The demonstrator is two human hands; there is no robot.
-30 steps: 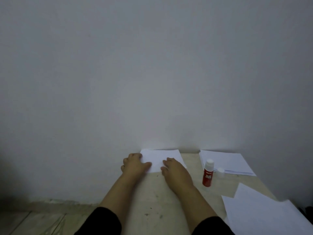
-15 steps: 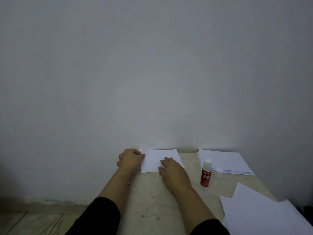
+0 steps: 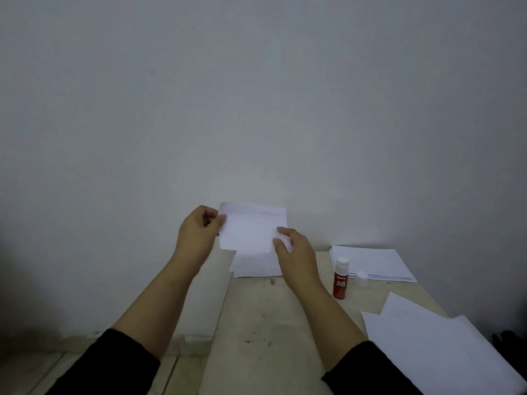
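A folded white paper [image 3: 251,229] is lifted above the beige table [image 3: 256,323], in front of the wall. My left hand [image 3: 199,232] pinches its left edge between thumb and curled fingers. My right hand [image 3: 293,249] holds its lower right corner, with the thumb on the front of the sheet. Under the raised paper, another white sheet [image 3: 256,265] lies flat on the table by the wall.
A red glue stick [image 3: 340,279] stands uncapped right of my right hand, its white cap [image 3: 361,278] beside it. A stack of white paper [image 3: 373,262] lies at the back right. Loose sheets [image 3: 427,346] cover the front right. The table's left edge drops to the floor.
Both hands were pressing the folded paper flat on the table. Now they have lifted it off the surface and hold it up, tilted toward me.
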